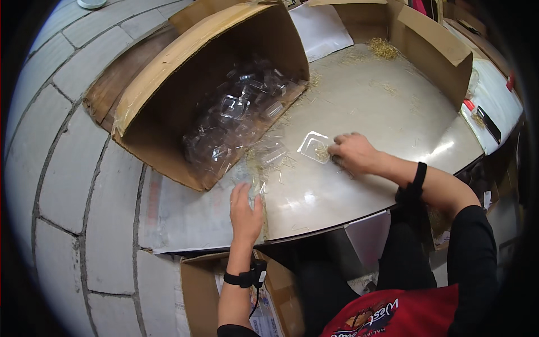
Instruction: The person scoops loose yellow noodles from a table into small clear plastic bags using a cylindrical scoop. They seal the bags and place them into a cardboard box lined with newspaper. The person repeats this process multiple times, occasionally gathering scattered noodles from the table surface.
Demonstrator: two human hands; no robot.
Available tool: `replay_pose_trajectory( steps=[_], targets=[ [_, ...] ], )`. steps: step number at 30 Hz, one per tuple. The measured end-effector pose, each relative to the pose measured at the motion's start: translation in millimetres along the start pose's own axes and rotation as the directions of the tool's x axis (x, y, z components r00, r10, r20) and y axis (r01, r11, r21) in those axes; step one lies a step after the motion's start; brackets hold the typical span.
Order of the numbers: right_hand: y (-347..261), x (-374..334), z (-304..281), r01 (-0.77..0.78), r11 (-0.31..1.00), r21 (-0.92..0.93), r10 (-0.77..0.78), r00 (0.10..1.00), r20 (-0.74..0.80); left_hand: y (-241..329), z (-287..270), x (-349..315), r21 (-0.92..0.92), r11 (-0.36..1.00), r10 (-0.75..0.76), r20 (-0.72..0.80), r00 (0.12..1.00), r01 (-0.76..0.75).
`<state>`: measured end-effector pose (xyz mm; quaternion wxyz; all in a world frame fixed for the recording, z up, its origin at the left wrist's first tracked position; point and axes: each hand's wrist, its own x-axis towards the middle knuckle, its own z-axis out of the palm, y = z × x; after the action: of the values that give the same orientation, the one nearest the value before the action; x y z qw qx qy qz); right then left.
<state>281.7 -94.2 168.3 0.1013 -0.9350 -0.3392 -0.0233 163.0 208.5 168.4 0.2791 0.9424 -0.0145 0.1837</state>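
Note:
A small clear plastic box (312, 144) lies on the metal tabletop, with thin gold-coloured pieces in its right part. My right hand (355, 154) is at that box's right side, its fingers curled together. Whatever those fingers hold is hidden beneath them. Farther left, my left hand (246, 218) hovers by the table's seam with fingers stretched and thumb apart, nothing visible in its grasp. Just beyond its fingertips are clear plastic pieces beside the carton. A large cardboard carton (163, 84) lies on its side, holding a heap of clear plastic boxes (238, 115).
A pile of gold-coloured pieces (383, 48) sits at the far corner, with loose ones scattered across the metal tabletop (359, 202). Cardboard walls (432, 42) border the far right. A dark phone-like object (489, 124) rests on a white surface. Below the table stands an open carton (196, 286).

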Motion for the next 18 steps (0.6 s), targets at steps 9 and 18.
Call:
replay_pose_trajectory(
  steps=[9,18],
  targets=[
    [-3.9,-26.2,-16.0,0.311,0.794,0.523,-0.211,0.947,-0.242,64.6,43.3,31.3,-0.734,0.344,-0.299,0.506,0.809,0.586],
    [27.3,-18.6,24.4,-0.108,0.911,0.397,0.205,0.956,-0.212,78.9,52.5,-12.6,-0.751,0.222,-0.331,0.541,0.773,0.621]
  ],
)
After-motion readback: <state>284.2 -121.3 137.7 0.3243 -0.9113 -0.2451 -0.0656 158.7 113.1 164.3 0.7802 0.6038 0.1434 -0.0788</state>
